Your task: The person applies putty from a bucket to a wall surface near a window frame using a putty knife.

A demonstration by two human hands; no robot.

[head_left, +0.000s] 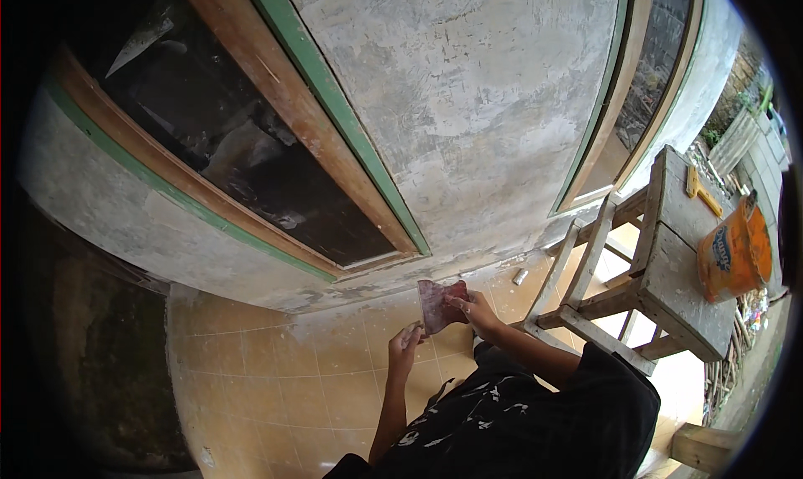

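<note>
Holds dark red spreader in front of black shirt, above tiled floor, gripped in fingers of right hand by one side, leaving opposite edge exposed. Places left hand at or just beside lower corner, likely for steadying; impossible to say whether pinching anything with fingers. Found on wooden worktop at right: orange bucket, yellow tool near it, presumably for reach and off floor.
</note>
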